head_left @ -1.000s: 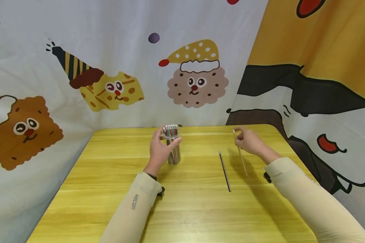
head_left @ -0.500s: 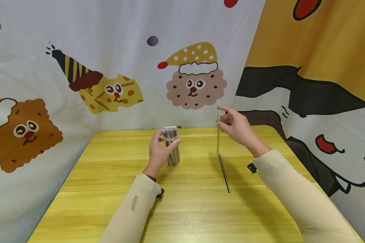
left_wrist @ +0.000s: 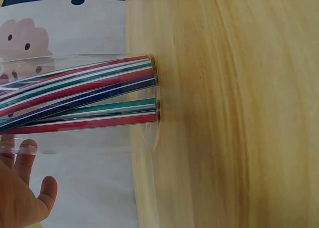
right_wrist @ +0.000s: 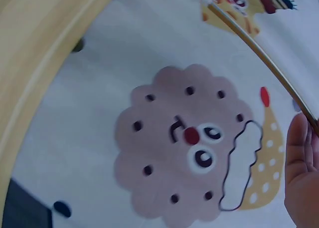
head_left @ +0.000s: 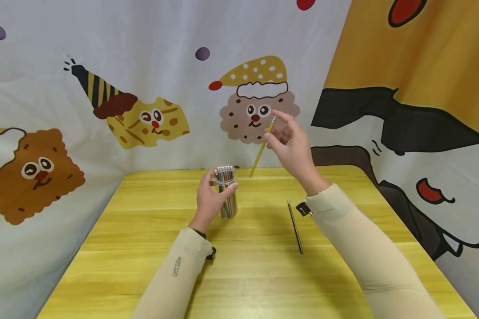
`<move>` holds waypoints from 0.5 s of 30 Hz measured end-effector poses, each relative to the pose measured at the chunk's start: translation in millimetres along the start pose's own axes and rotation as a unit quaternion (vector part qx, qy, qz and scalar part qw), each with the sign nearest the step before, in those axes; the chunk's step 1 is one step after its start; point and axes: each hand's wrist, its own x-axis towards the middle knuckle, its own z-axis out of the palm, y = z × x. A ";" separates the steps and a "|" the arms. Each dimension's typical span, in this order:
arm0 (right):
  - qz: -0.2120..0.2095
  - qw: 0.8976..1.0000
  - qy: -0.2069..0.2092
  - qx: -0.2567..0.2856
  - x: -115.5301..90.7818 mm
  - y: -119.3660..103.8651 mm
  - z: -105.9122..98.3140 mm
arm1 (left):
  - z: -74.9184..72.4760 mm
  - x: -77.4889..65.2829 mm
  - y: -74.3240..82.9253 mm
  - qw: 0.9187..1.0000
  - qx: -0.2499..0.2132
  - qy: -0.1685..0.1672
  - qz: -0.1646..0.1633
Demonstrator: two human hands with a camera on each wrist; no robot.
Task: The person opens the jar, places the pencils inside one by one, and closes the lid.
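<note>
Your yellow pencil (head_left: 259,155) tilts in midair, eraser up, right of your upright clear jar (left_wrist: 99,142) of striped pencils (left_wrist: 99,87).

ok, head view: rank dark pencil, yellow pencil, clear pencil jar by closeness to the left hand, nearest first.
1. Clear pencil jar: gripped by the left hand.
2. Yellow pencil: to that hand's right, raised in the right hand, lower end toward the jar.
3. Dark pencil: farther right, lying on the table.
</note>
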 end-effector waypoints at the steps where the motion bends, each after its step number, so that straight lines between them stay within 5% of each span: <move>1: -0.005 1.000 0.009 0.013 2.1 -2.6 3.3 | 0.2 0.0 -0.3 1.000 -0.001 -0.001 0.000; 15: -0.057 0.992 0.051 0.102 19.7 -29.4 39.3 | -0.9 1.3 -2.7 1.000 -0.007 -0.005 0.011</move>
